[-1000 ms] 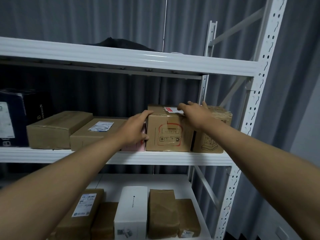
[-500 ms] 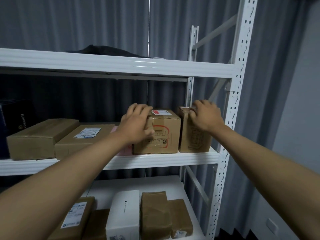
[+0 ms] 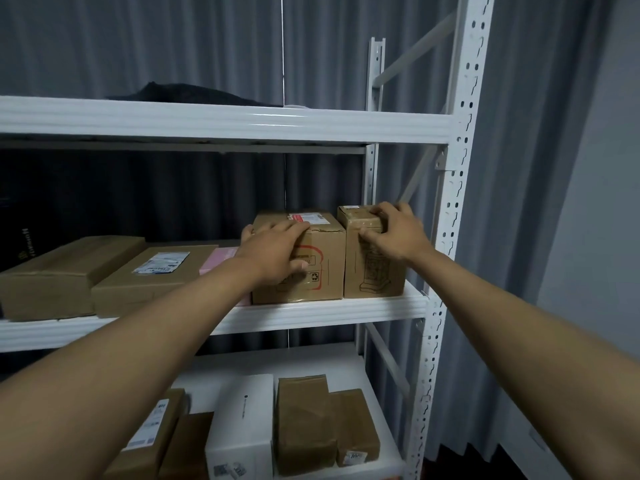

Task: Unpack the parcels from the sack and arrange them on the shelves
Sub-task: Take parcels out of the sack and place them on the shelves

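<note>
On the middle shelf point(image 3: 346, 313) a cardboard box with red print point(image 3: 325, 268) stands beside a narrower brown box point(image 3: 375, 275) at the right end; the two nearly touch. My left hand point(image 3: 273, 252) grips the printed box's upper left corner, fingers over the top and thumb on the front face. My right hand point(image 3: 394, 233) holds the narrow box's top, fingers curled over it and thumb against its front. No sack is in view.
Left of these lie a pink parcel point(image 3: 221, 258) and two flat cardboard boxes point(image 3: 152, 282) point(image 3: 59, 271). The lower shelf holds a white box point(image 3: 242, 427) and several brown parcels point(image 3: 304, 420). A white upright post point(image 3: 460, 168) stands just right of my right hand. Grey curtains hang behind.
My right hand moved from the printed box's top onto the narrow box. My left hand shifted from the printed box's left side up over its top corner.
</note>
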